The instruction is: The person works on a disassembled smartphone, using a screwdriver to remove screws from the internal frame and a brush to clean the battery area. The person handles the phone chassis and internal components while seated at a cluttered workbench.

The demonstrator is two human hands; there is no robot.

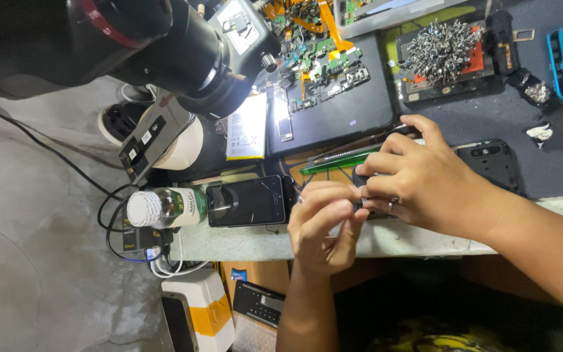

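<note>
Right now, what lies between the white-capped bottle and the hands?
In the head view, a dark phone lies flat, screen up, between the bottle and the left hand; the right hand is beyond it.

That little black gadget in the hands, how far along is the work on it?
Done: other devices look stripped, with circuit boards spread behind. In hand: both the left hand and right hand pinch the small black device, mostly hidden. Left: a dark phone lies untouched nearby.
</note>
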